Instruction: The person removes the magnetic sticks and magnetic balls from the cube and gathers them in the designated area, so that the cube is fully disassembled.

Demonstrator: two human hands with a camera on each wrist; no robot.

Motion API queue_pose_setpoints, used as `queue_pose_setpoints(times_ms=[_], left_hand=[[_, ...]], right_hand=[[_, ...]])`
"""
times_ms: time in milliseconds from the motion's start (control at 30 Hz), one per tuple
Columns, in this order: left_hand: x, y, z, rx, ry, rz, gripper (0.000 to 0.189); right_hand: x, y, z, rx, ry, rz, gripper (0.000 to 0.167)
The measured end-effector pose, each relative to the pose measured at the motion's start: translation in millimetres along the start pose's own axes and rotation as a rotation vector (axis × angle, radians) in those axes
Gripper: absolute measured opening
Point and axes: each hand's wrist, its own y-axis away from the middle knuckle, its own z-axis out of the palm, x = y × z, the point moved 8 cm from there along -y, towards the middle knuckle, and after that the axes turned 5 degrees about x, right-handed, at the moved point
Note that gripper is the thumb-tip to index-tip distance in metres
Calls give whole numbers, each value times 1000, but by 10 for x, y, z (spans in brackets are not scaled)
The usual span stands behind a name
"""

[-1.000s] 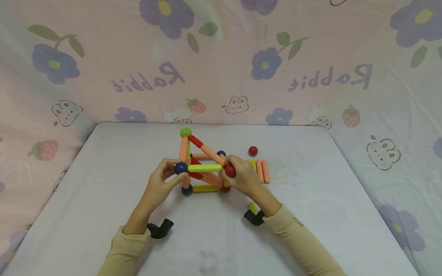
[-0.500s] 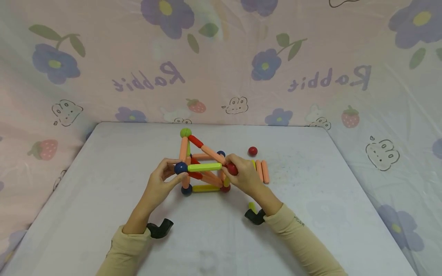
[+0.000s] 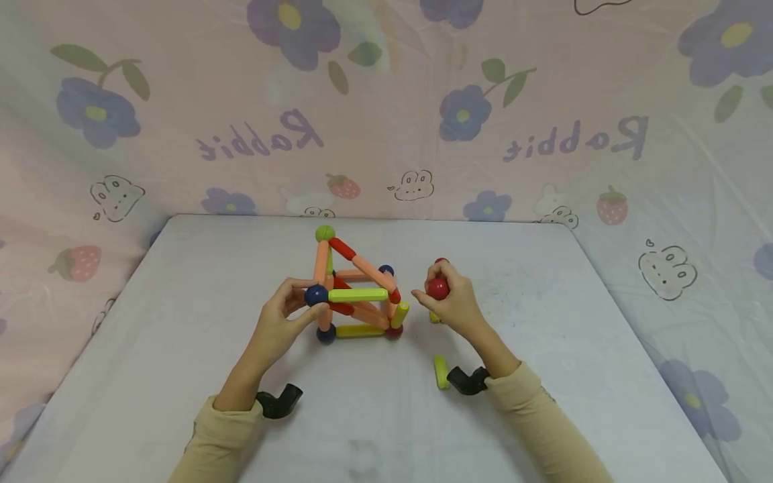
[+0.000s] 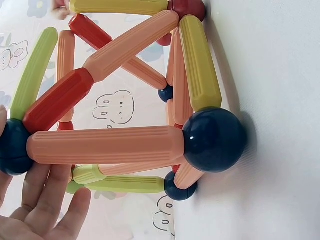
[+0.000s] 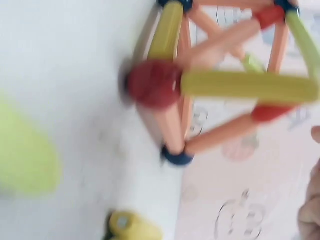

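Note:
A frame of magnetic sticks and balls stands on the table. My left hand (image 3: 279,315) pinches the navy ball (image 3: 317,294) at its upper front left corner; a lime stick (image 3: 359,294) runs rightward from that ball. In the left wrist view, the left fingers (image 4: 52,200) lie beside this navy ball (image 4: 14,147). Right of the frame, my right hand (image 3: 460,305) holds a red ball (image 3: 437,288) in its curled fingers, thumb apart. A yellow stick (image 3: 400,314) rises from the lower red ball (image 3: 394,331), its upper end bare. Fingers (image 5: 311,205) show at the right wrist view's edge.
Behind the right hand a second red ball (image 3: 442,261) peeks out, and a yellow stick (image 3: 435,317) is partly covered. One loose lime stick (image 3: 441,372) lies near the right wrist's black camera mount (image 3: 468,381). A printed curtain (image 3: 386,100) hangs behind the table.
My right hand has moved right, taking the red ball off the frame's upper right corner. The lime and red stick ends there are now bare. The left hand stays on the navy ball.

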Motion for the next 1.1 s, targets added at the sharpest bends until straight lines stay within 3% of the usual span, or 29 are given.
queue_pose_setpoints(times_ms=[200,333,533,633,767,1100], left_hand=[[-13,-2,3,0,-1,-9,39],[-27,-2,3,-1,3,-9,39],[-27,-2,2,1,6,-18,39],[-17,-2,2,1,1,-20,39],[-17,-3,0,1,-2,-21,40],[-20,-5,-4,1,-3,-20,40]], right_hand=[[599,-37,-108,-90,-106,328,38],[953,-59,-172,-129,-109,466,42],[1302,-123,-292,-94,-102,476,43],[1444,-153,-313,-92,-17,524,45],[1616,-175,-263,-148,121,619,49],[1749,-203,-209,-169,184,677,51]])
